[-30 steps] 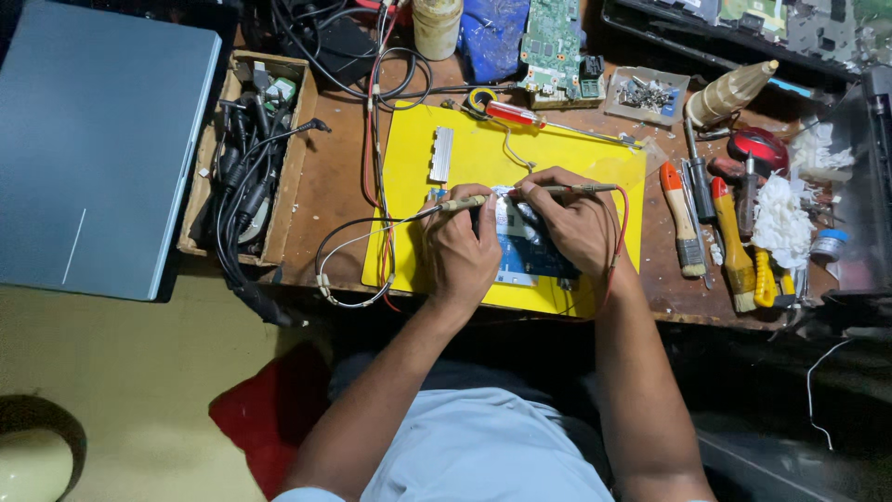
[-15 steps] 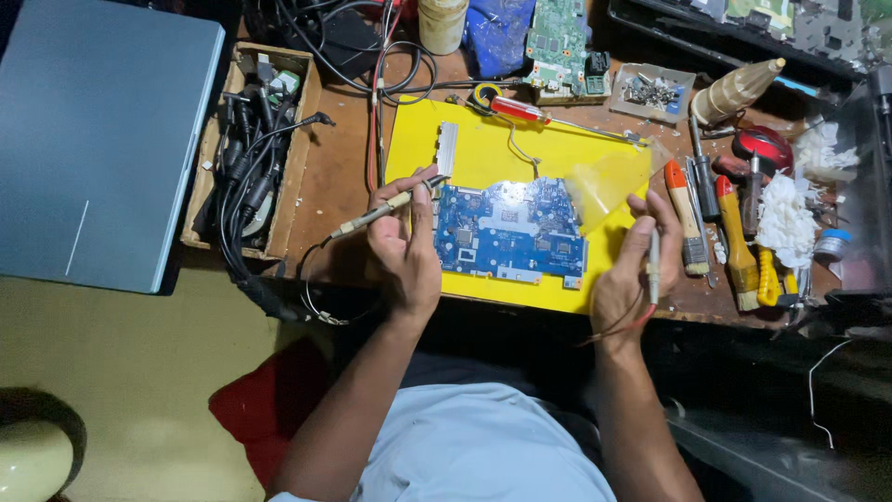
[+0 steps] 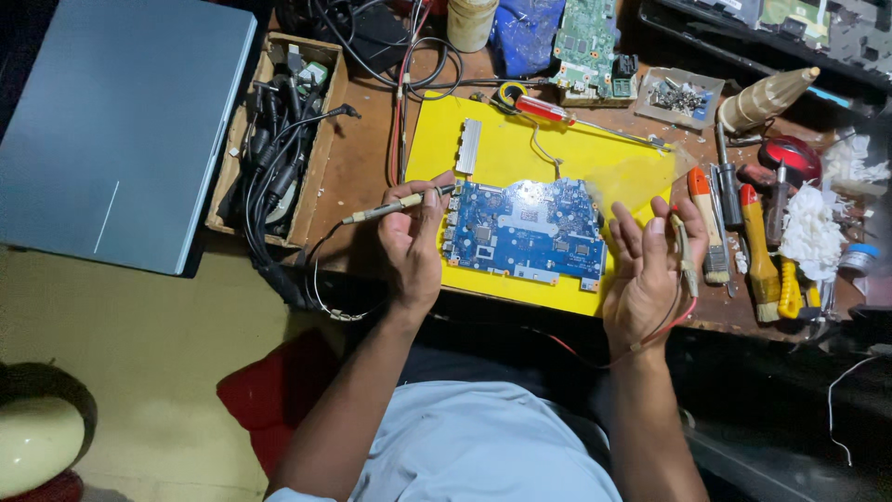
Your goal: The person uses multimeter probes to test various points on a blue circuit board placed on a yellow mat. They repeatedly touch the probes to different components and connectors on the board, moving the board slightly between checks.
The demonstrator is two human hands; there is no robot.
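Head view: hands apart beside board (image 3: 528, 232).
Left hand (image 3: 412, 244) pinches probe (image 3: 395, 205); right hand (image 3: 649, 270), now palm-up, loosely holds second probe (image 3: 685, 256).

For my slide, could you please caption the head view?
Left hand and right hand each hold a probe beside a blue circuit board on a yellow mat.
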